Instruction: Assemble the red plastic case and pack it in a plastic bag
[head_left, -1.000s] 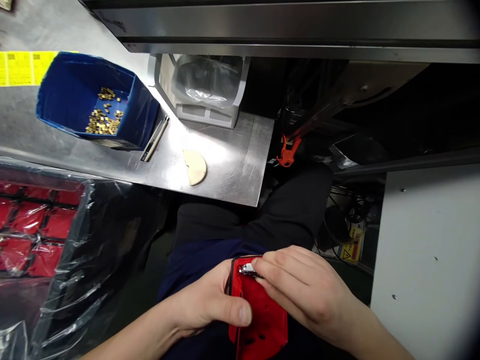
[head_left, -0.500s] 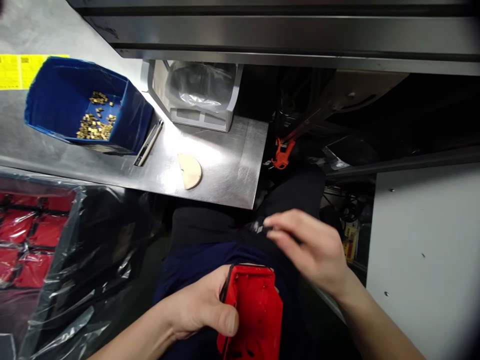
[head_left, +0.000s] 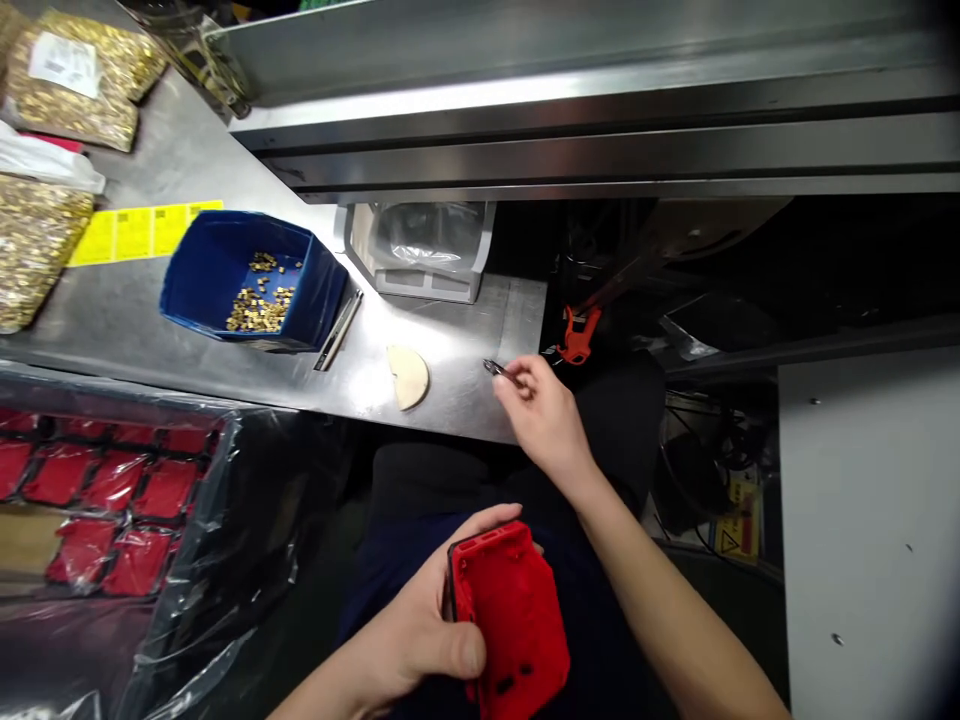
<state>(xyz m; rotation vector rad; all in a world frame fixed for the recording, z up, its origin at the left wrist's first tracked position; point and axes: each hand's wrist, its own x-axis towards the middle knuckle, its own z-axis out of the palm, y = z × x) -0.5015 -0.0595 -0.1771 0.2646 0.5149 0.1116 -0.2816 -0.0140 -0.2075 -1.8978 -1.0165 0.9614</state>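
Observation:
My left hand (head_left: 431, 620) is wrapped around a red plastic housing (head_left: 517, 610) with a black outer edge, its thumb over the near side. The hollow inside of the housing faces up, and two dark slots show in its floor. My right hand (head_left: 547, 415) is closed on a small dark metal tool (head_left: 501, 374), held by thumb and fingers above the corner of the steel bench (head_left: 465, 350). Only the tool's tip projects, pointing left; its kind cannot be made out. A pale half-round piece (head_left: 409, 378) lies on the bench to the left of that tip.
A blue bin (head_left: 315, 290) holds small brass inserts (head_left: 259, 310); a pen-like tool (head_left: 339, 330) lies beside it. Behind stands a grey bin (head_left: 427, 285) with a clear bag. Plastic-lined box (head_left: 225, 470) with red parts sits left. A metal beam (head_left: 600, 165) crosses above; an orange-handled tool (head_left: 579, 335) hangs right.
My right hand has moved forward and left from above my lap to the bench corner, with the dark tool now visible in it. My left hand still holds the red housing. The view has shifted left.

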